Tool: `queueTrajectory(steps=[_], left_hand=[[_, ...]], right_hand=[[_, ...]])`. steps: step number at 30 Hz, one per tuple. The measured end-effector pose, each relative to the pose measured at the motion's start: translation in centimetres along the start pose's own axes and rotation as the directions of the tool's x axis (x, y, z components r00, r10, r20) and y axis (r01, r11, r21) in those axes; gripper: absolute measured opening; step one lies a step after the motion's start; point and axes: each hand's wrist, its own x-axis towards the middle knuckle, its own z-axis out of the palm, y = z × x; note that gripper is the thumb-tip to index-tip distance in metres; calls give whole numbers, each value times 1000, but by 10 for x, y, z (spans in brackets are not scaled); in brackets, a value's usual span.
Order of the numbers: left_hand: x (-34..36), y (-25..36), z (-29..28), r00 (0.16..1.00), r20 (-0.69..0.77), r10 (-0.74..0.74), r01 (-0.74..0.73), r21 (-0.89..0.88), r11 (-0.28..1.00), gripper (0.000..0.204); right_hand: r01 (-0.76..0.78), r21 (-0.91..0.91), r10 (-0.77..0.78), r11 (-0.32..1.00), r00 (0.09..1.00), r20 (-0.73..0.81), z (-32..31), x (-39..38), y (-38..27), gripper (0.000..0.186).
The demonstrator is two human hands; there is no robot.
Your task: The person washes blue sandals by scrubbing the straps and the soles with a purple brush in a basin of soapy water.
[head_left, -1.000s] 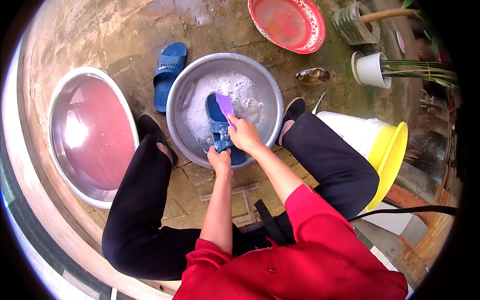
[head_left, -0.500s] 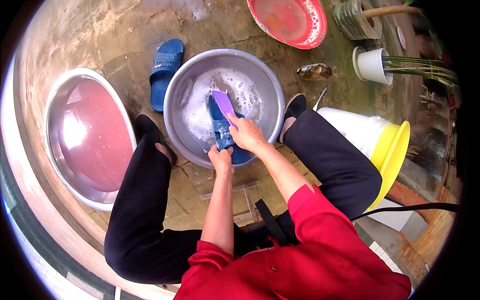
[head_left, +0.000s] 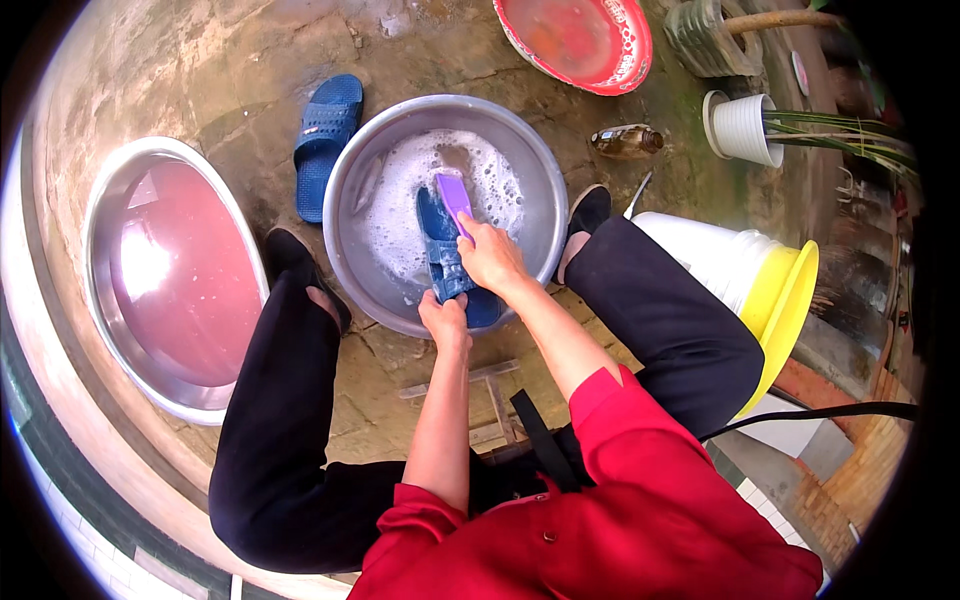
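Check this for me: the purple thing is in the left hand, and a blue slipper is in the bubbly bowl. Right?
Not quite: the head view shows the purple thing in the right hand, not the left hand. A blue slipper is in the bubbly bowl.

Gripping a blue slipper [head_left: 437, 222] with the left hand [head_left: 443, 315] in a grey basin [head_left: 350, 240] of foamy water. Holding a purple tool [head_left: 452, 192] in the right hand [head_left: 490, 258], overlapping the slipper's edge in view. Seated with a metal tub [head_left: 150, 375] at left and a second slipper [head_left: 323, 140] just beside the basin.
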Motion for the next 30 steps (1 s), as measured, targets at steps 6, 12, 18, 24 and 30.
queueTrajectory(steps=[6,12,18,24,30], left_hand=[[2,0,-2,997,-42,-69,67,-55,996,19],[5,-6,-4,999,-31,10,-10,-9,1000,19],[-3,5,3,998,5,-67,67,-28,997,24],[4,0,-9,997,-8,-80,80,-3,997,24],[-6,10,4,996,36,-84,84,-4,996,25]], right_hand=[[70,150,-72,986,997,4,-12,6,17,46],[-26,73,22,997,998,58,-2,-21,16,45],[39,108,-31,993,996,-81,-12,26,9,44],[-45,76,37,996,994,101,-9,-41,9,43],[3,18,-1,1000,997,-75,-2,21,-6,41]])
